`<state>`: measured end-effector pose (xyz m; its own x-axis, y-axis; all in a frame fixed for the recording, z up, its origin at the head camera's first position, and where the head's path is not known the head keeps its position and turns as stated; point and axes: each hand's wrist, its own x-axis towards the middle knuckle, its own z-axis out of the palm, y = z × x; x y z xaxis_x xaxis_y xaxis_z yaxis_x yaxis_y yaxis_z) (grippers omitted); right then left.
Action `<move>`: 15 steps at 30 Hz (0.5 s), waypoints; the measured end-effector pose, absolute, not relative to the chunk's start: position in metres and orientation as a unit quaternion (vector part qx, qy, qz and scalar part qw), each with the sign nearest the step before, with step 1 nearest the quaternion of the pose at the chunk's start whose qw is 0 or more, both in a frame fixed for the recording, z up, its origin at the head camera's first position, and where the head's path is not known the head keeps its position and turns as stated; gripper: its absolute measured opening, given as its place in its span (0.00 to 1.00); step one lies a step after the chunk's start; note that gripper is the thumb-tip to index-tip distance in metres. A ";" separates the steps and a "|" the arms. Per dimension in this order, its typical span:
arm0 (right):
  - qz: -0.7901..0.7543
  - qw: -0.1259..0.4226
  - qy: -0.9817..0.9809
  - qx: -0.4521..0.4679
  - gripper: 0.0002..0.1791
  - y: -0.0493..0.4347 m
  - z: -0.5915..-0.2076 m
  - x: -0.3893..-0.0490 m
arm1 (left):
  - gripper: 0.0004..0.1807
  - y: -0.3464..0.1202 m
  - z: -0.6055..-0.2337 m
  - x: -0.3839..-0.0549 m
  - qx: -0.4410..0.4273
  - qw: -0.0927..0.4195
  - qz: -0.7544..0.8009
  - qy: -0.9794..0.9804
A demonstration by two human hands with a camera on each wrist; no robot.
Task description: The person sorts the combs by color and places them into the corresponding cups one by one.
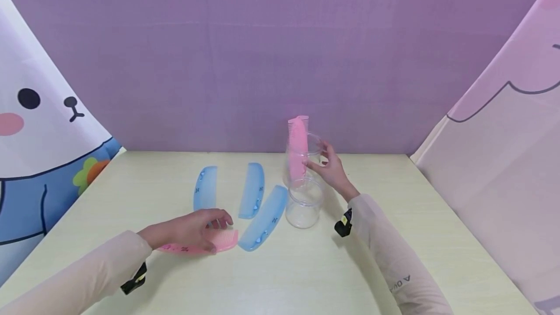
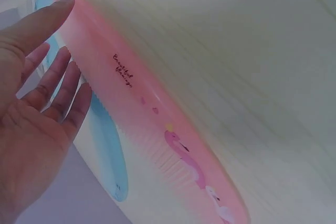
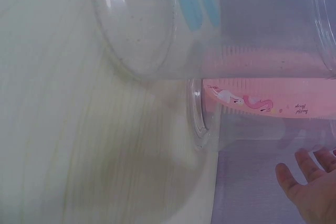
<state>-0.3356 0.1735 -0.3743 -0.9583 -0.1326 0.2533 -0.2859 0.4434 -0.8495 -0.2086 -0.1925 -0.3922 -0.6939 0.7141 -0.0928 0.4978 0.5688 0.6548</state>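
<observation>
Head view shows two hands working at a pale table (image 1: 284, 276). The left hand (image 1: 197, 227) is over a lying pink comb (image 1: 225, 241). Its thumb is low by the comb's near edge, and its fingers bend softly above the teeth. Three blue combs lie close by: one on the left (image 1: 205, 188), one in the middle (image 1: 252, 191) and one slanted (image 1: 264, 220) near the pink comb's tip. The right hand (image 1: 330, 169) is spread wide at the back clear cup (image 1: 314, 149). A standing pink comb (image 1: 298, 142) is in that cup, sticking out of the top. Just in front is another clear cup (image 1: 302, 215).

Left wrist view shows the thumb on one end of the lying pink comb. The other fingers are loose and apart, beside the teeth. Pink birds are drawn on the comb.

Right wrist view shows loose fingers near the cup's side. It is hard to tell if they touch it.
</observation>
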 end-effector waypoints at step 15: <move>0.511 0.076 -0.848 0.120 0.47 0.173 -0.374 -0.336 | 0.30 -0.184 -0.386 -0.212 0.342 0.170 0.236 0.894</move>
